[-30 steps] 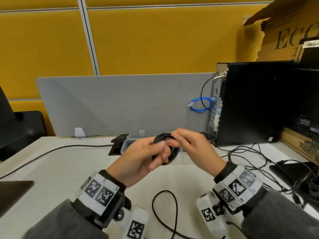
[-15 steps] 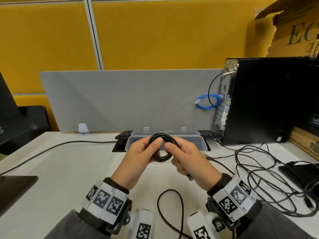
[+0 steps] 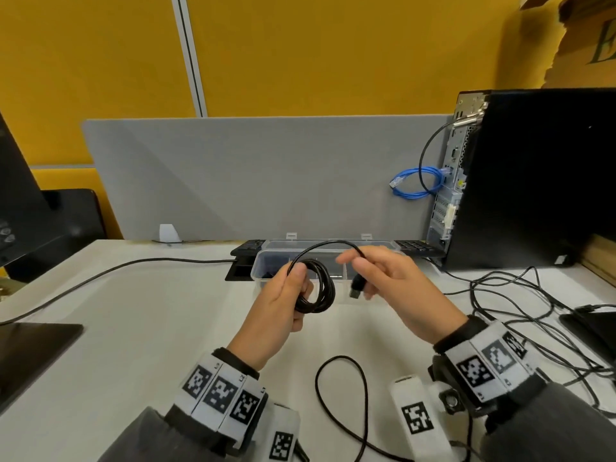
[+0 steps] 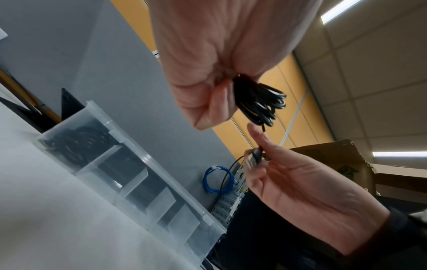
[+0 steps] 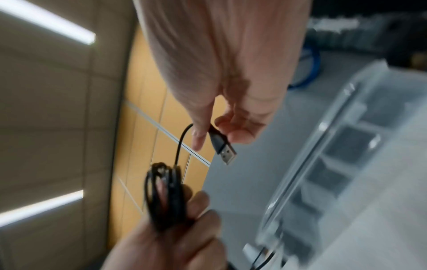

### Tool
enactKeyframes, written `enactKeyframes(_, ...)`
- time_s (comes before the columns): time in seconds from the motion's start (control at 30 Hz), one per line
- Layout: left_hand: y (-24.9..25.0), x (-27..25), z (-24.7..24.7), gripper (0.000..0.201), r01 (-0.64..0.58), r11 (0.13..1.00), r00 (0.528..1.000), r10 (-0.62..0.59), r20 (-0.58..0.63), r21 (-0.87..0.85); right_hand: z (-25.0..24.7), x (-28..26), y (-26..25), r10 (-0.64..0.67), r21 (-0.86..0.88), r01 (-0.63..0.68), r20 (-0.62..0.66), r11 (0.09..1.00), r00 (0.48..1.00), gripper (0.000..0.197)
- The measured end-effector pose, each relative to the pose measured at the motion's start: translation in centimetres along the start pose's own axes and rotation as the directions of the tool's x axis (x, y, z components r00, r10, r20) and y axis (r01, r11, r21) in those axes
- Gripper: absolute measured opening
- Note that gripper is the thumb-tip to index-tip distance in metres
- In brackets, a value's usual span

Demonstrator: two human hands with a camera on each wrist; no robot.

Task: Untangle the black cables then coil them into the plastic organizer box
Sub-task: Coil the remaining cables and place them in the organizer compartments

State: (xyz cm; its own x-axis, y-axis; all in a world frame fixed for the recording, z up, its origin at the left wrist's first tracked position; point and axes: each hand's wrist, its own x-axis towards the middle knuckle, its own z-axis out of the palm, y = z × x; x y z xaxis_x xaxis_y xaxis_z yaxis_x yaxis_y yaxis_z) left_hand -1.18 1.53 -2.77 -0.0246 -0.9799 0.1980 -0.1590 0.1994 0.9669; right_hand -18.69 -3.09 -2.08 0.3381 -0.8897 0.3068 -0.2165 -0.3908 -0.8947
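My left hand (image 3: 283, 305) grips a small coil of black cable (image 3: 321, 286) above the desk, thumb over its top; the coil (image 4: 258, 102) sticks out past my curled fingers in the left wrist view. From the coil a loose arc of cable runs to a USB plug (image 3: 356, 288), which my right hand (image 3: 383, 281) pinches between thumb and fingers; the plug (image 5: 223, 146) points down. Just behind both hands lies the clear plastic organizer box (image 3: 383, 245), lid open, with a black coil (image 4: 78, 140) in its left compartment.
A tangle of black cables (image 3: 533, 315) spreads over the desk on the right. Another black cable loop (image 3: 340, 405) lies between my wrists. A black computer tower (image 3: 540, 178) with a blue cable (image 3: 416, 181) stands at the back right, a grey divider (image 3: 266, 175) behind the box.
My hands have drawn apart. The right hand let go of the coil and pulled the plug end out to the right, so a loose arc now spans between the hands.
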Motion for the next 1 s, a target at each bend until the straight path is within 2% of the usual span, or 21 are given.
enactKeyframes(0.07, 0.0, 0.0, 0.3, 0.032, 0.011, 1.0, 1.0, -0.01, 0.027, -0.024, 0.8, 0.0, 0.4, 0.068, 0.307, -0.075, 0.034, 0.949, 0.997, 0.019)
enactKeyframes(0.13, -0.1, -0.1, 0.7, 0.032, 0.033, 0.999, 0.998, -0.031, 0.052, -0.037, 1.5, 0.0, 0.8, 0.116, 0.457, -0.155, 0.112, 0.876, 0.987, 0.018)
enactKeyframes(0.27, -0.7, 0.2, 0.5, 0.035, 0.054, 0.997, 0.998, -0.052, 0.037, -0.05, 2.1, -0.2, 1.3, 0.155, 0.513, -0.235, 0.194, 0.825, 0.969, 0.025)
enactKeyframes(0.37, -1.1, 0.4, 0.3, 0.037, 0.058, 0.998, 0.998, -0.058, 0.001, 0.014, 2.3, -0.3, 1.8, 0.19, 0.541, -0.267, 0.194, 0.798, 0.962, 0.027)
enactKeyframes(0.5, -1.3, 0.5, 0.2, 0.034, 0.106, 0.992, 0.994, -0.103, -0.037, 0.072, 2.5, 0.0, 1.8, 0.28, 0.689, -0.311, 0.161, 0.655, 0.946, 0.017)
enactKeyframes(0.7, -1.4, 0.6, 0.6, 0.036, 0.143, 0.989, 0.988, -0.141, 0.056, -0.039, 3.5, -0.6, 1.0, 0.284, 0.764, -0.377, 0.261, 0.523, 0.923, 0.011)
enactKeyframes(0.8, -1.6, 0.7, 0.7, 0.034, 0.167, 0.986, 0.983, -0.167, 0.074, 0.003, 3.9, -0.8, 0.6, 0.335, 0.777, -0.436, 0.305, 0.455, 0.892, 0.016)
enactKeyframes(0.9, -1.7, 0.7, 0.9, 0.031, 0.183, 0.981, 0.981, -0.186, 0.05, 0.062, 3.5, -0.9, -0.2, 0.332, 0.728, -0.477, 0.349, 0.492, 0.876, 0.033)
enactKeyframes(1.0, -1.7, 0.5, 1.0, 0.03, 0.122, 0.985, 0.988, -0.133, 0.082, 0.125, 3.2, -1.3, -0.3, 0.248, 0.635, -0.409, 0.33, 0.656, 0.911, 0.054)
